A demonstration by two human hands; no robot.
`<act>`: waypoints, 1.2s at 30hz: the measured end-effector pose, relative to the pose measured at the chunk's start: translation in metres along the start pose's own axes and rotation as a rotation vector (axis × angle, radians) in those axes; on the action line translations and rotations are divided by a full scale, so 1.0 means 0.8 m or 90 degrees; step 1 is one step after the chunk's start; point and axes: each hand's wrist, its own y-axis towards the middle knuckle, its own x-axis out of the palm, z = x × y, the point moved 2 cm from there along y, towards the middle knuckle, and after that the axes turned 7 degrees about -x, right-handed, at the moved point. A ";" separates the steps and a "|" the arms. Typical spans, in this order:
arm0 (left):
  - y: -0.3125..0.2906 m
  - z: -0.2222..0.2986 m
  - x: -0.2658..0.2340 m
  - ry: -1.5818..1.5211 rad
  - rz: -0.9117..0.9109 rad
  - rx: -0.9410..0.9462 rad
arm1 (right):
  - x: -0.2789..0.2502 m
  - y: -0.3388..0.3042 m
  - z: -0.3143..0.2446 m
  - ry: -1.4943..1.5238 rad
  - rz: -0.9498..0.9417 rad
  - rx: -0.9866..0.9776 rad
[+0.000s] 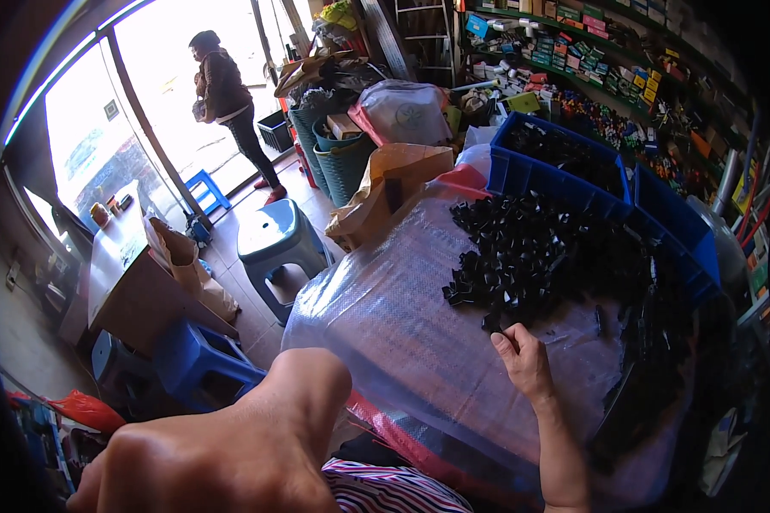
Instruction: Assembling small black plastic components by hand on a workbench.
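My right hand [527, 359] reaches over the sacking-covered work surface, thumb and fingers pinched together. A small black piece [491, 324] shows at its fingertips, at the near edge of a heap of small, shiny, black folded pieces [530, 256]. Their exact kind is too small to tell. Large and close in the lower left is my left hand [231, 436], raised above the floor area and away from the heap. Its back and bent knuckles show, while its fingertips are hidden.
Blue plastic bins [565, 192] stand behind the heap, one holding black pieces. Long black strips [629, 393] lie at right. A paper bag [385, 184], a grey-blue stool [278, 231] and a blue stool [201, 363] stand at left. A person [224, 94] stands by the doorway.
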 end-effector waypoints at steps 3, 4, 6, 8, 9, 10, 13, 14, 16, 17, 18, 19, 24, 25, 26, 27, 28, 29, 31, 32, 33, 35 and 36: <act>-0.015 0.005 0.015 0.016 0.021 0.013 | -0.004 -0.001 0.000 0.002 -0.017 0.017; -0.015 0.005 0.017 0.024 0.023 0.024 | -0.004 -0.001 -0.003 0.006 -0.019 0.013; -0.025 0.002 0.009 0.057 0.025 0.011 | -0.012 -0.007 0.002 -0.004 0.003 0.011; -0.051 0.000 -0.006 0.029 0.068 -0.011 | -0.017 -0.008 0.000 0.041 0.026 0.029; -0.060 -0.005 -0.009 0.098 0.127 0.011 | -0.012 -0.005 -0.008 0.093 0.037 0.034; -0.070 -0.011 -0.018 0.174 0.219 0.006 | -0.008 -0.002 -0.010 0.120 0.028 0.023; -0.157 -0.068 -0.079 0.408 0.605 -0.352 | -0.021 -0.001 -0.031 0.291 0.066 0.109; -0.166 -0.089 -0.093 0.470 0.683 -0.443 | -0.022 0.000 -0.032 0.314 0.041 0.119; -0.207 -0.130 -0.110 0.397 0.733 -0.493 | -0.020 -0.005 -0.030 0.332 -0.004 0.075; -0.225 -0.146 -0.115 0.334 0.746 -0.501 | -0.015 -0.006 -0.030 0.324 -0.031 0.021; -0.233 -0.160 -0.115 0.298 0.728 -0.531 | -0.009 -0.008 -0.031 0.316 -0.069 -0.001; -0.236 -0.169 -0.111 0.267 0.710 -0.557 | -0.004 -0.009 -0.037 0.310 -0.111 -0.026; -0.248 -0.189 -0.111 0.122 0.802 -0.488 | -0.006 -0.006 -0.034 0.110 -0.113 -0.145; -0.251 -0.181 -0.117 0.129 0.871 -0.472 | -0.015 0.000 -0.034 -0.015 -0.071 -0.193; -0.259 -0.170 -0.125 0.161 0.893 -0.465 | -0.025 0.002 -0.017 -0.163 -0.010 -0.200; -0.266 -0.157 -0.135 0.194 0.911 -0.455 | -0.037 0.007 -0.008 -0.244 0.090 -0.197; -0.275 -0.144 -0.146 0.276 0.910 -0.469 | -0.056 0.010 0.002 -0.309 0.174 -0.152; -0.280 -0.132 -0.155 0.359 0.906 -0.483 | -0.077 0.012 0.019 -0.333 0.233 -0.123; -0.282 -0.114 -0.165 0.551 0.929 -0.531 | -0.108 0.005 0.036 -0.554 0.255 -0.010; -0.288 -0.109 -0.173 0.584 0.930 -0.567 | -0.116 0.000 0.048 -0.619 0.252 0.086; -0.299 -0.106 -0.182 0.591 0.932 -0.567 | -0.120 -0.002 0.050 -0.668 0.214 0.127; -0.318 -0.104 -0.198 0.839 0.778 -0.566 | -0.122 -0.004 0.058 -0.655 0.120 0.218; -0.314 -0.107 -0.201 0.948 0.708 -0.633 | -0.122 -0.006 0.060 -0.655 0.120 0.218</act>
